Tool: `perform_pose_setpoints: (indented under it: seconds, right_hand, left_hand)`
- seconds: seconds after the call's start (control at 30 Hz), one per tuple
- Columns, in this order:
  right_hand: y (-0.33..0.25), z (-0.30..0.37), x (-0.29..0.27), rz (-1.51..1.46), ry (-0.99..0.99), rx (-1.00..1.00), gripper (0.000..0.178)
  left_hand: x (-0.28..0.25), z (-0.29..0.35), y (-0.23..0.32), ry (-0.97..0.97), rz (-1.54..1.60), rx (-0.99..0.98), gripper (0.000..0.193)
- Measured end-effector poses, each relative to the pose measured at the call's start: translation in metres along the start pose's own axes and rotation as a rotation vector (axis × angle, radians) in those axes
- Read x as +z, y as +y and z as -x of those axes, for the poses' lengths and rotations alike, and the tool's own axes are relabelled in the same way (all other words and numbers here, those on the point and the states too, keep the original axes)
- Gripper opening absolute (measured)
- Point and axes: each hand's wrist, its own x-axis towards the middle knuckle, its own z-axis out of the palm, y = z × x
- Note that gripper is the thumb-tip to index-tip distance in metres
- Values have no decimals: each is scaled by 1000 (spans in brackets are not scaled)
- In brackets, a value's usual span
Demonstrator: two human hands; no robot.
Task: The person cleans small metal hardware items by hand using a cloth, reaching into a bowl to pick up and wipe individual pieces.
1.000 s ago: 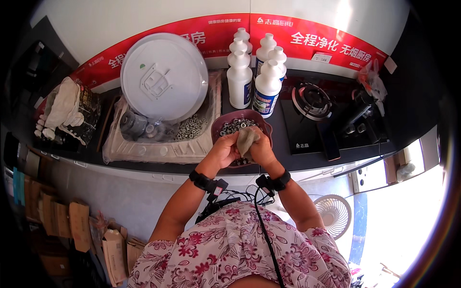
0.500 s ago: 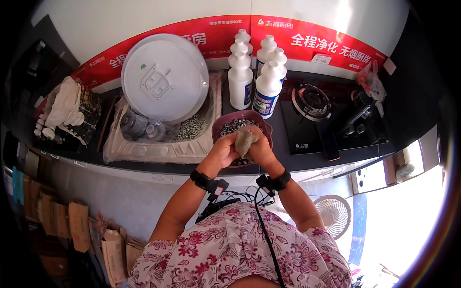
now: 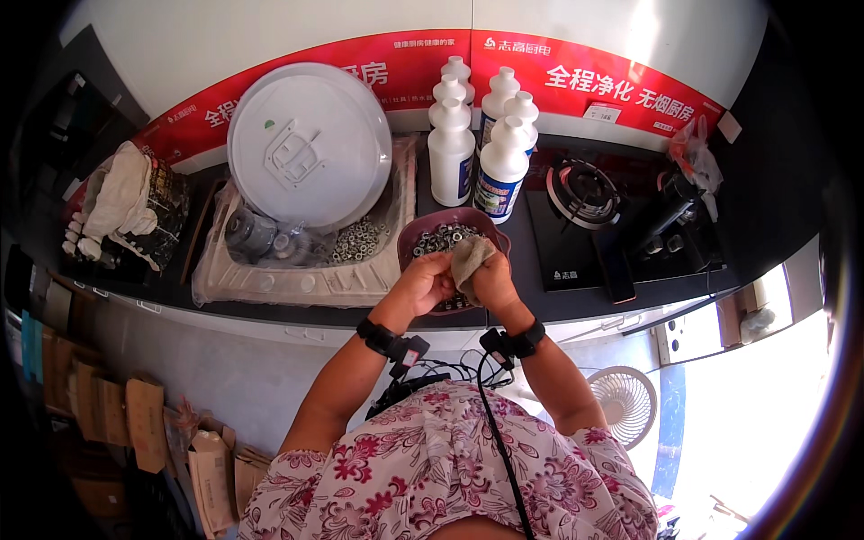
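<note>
A tan cloth (image 3: 468,260) is bunched in my right hand (image 3: 496,284), its fingers closed round it. My left hand (image 3: 423,283) is just left of the cloth, thumb and fingers pinched together; whatever they hold, if anything, is too small to make out. Both hands are over the near part of a maroon plastic basin (image 3: 408,236) and hide some of it. Inside the basin lie many metal nuts (image 3: 439,238). To the left, more nuts (image 3: 358,241) are heaped in a plastic-wrapped sink (image 3: 337,286).
A round white lid-like disc (image 3: 310,180) leans in the sink, beside clear plastic-wrapped parts (image 3: 261,236). Several white bottles (image 3: 501,171) stand behind the basin. On the right is a black gas hob (image 3: 567,247) with a phone (image 3: 616,274). A fan (image 3: 624,405) stands below.
My left fingers have drawn slightly off the cloth. The cloth has shifted a little to the right and spread more open in my right hand.
</note>
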Motion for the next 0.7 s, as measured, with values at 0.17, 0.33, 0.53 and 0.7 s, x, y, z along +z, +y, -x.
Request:
perform_pose_setpoints:
  seconds: [0.17, 0.33, 0.53, 0.7]
  right_hand:
    - [10, -1, 0, 46, -11, -94, 26]
    - [1, -1, -1, 79, -55, -108, 26]
    - [1, 0, -2, -103, -50, 57, 20]
    - [10, -3, -1, -33, -31, 35, 21]
  left_hand:
    - [22, 7, 3, 82, 34, 45, 22]
    - [18, 6, 5, 65, 9, 11, 20]
    - [5, 3, 2, 5, 20, -2, 19]
    - [6, 3, 2, 12, 15, 16, 19]
